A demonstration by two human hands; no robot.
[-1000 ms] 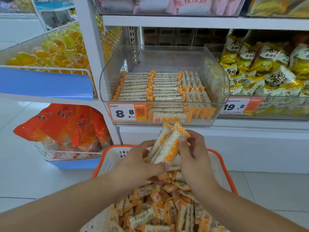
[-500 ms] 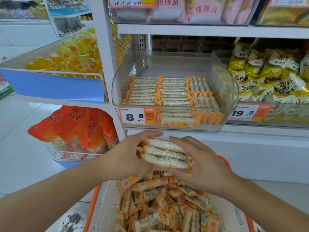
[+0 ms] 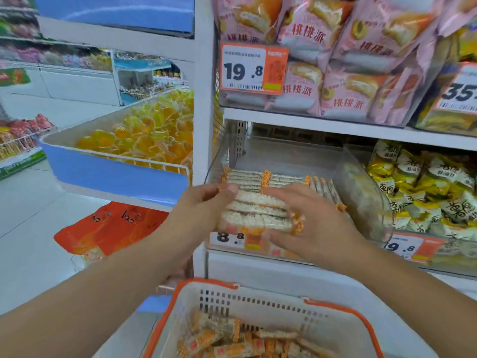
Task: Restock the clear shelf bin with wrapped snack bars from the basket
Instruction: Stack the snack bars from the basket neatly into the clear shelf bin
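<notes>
A small stack of wrapped snack bars (image 3: pixel 254 214), white with orange checked ends, is pressed between my left hand (image 3: pixel 198 210) and my right hand (image 3: pixel 312 223). The stack lies flat at the front wall of the clear shelf bin (image 3: pixel 361 192), over its 8.8 price tag (image 3: pixel 232 237). Rows of the same bars (image 3: pixel 258 178) lie inside the bin behind my hands. Below, a white basket with an orange rim (image 3: pixel 271 303) holds a loose pile of bars (image 3: pixel 240 342).
Pink pastry bags (image 3: pixel 335 60) fill the shelf above. A bin of yellow-green packets (image 3: pixel 426 192) stands right of the clear bin. On the left are a blue-fronted tray of yellow jelly cups (image 3: pixel 144 140) and orange bags (image 3: pixel 113 226) lower down.
Both hands have turned the bars flat and lifted the stack from above the basket up to the front of the clear bin. The view has tilted upward.
</notes>
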